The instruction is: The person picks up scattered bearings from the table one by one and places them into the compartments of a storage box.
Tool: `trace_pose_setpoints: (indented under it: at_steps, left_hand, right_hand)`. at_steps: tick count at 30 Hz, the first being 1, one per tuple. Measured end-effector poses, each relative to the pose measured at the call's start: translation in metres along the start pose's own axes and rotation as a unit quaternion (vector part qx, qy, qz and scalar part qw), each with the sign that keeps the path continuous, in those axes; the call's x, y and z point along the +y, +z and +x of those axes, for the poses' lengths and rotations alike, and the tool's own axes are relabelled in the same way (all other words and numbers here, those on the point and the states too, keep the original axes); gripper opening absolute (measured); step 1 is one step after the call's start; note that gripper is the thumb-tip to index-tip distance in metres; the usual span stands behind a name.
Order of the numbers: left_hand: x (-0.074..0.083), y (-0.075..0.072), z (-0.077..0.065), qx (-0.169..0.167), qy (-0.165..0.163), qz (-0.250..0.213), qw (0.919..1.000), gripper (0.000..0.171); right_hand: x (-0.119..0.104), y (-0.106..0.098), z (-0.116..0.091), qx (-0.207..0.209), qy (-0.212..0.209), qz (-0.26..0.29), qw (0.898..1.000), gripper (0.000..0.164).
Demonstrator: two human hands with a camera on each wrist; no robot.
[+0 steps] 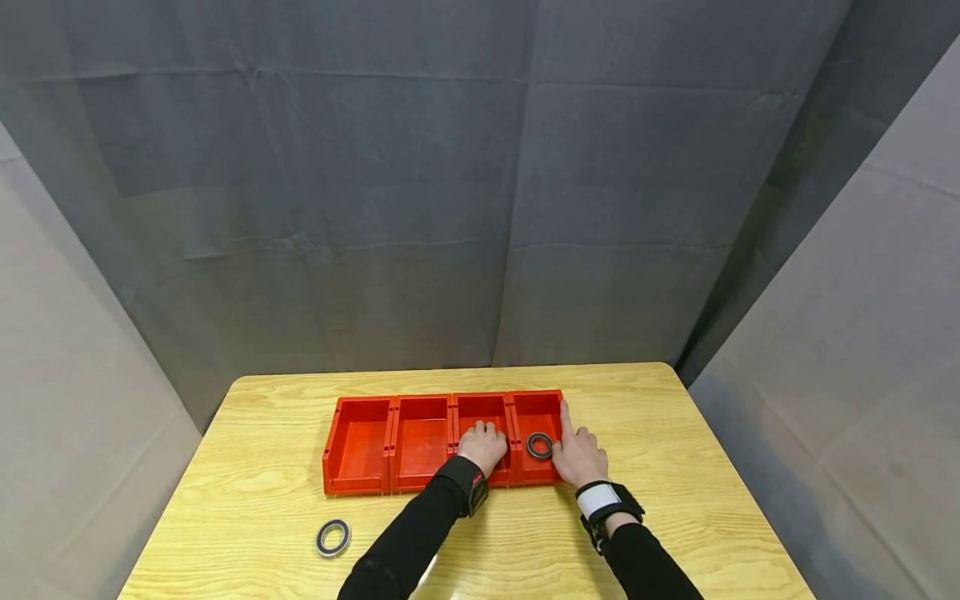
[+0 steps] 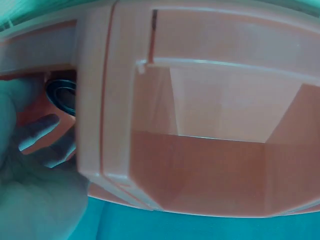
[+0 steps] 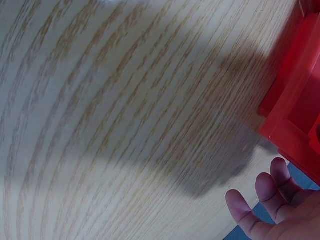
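In the head view a row of red bins [image 1: 422, 446] stands on the wooden table. My left hand [image 1: 482, 447] reaches down into the third bin from the left. In the left wrist view its spread fingers [image 2: 37, 131] lie close to a dark bearing [image 2: 61, 95], partly hidden by the bin wall; I cannot tell if the hand grips it. My right hand [image 1: 581, 455] touches the right end of the row, index finger straight along the rim. In the right wrist view its other fingers [image 3: 267, 192] hang beside the bin. Another bearing [image 1: 540, 446] lies in the rightmost bin.
A loose bearing [image 1: 332, 538] lies on the wooden table [image 1: 247, 467], in front of the bins on the left. Grey cloth [image 1: 375, 208] hangs behind the table, with pale cloth panels [image 1: 840, 333] at the sides.
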State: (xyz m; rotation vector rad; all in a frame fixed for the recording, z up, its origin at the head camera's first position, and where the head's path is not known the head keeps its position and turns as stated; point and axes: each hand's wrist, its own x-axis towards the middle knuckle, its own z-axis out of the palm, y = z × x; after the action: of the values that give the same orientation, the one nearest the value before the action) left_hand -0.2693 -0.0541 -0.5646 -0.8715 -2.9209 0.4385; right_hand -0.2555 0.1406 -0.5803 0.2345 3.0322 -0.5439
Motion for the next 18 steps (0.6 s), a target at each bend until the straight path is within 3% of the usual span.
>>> trace_pose_setpoints:
  at_steps: [6, 12, 18]
  left_hand:
    - [-0.002, -0.002, -0.002, 0.022, 0.011, 0.035, 0.9991, 0.028]
    - [-0.005, 0.000, -0.006, 0.017, 0.019, -0.010, 0.9996, 0.033]
    - [-0.013, -0.002, -0.016, 0.054, 0.026, -0.057, 0.9966, 0.032]
  right_hand:
    - [0.002, 0.000, 0.001, -0.002, -0.001, -0.001, 1.000, 0.078]
    - [0.003, 0.001, 0.002, -0.002, -0.002, -0.004, 1.000, 0.078]
    - [0.002, 0.000, 0.001, -0.006, -0.002, 0.002, 1.000, 0.077]
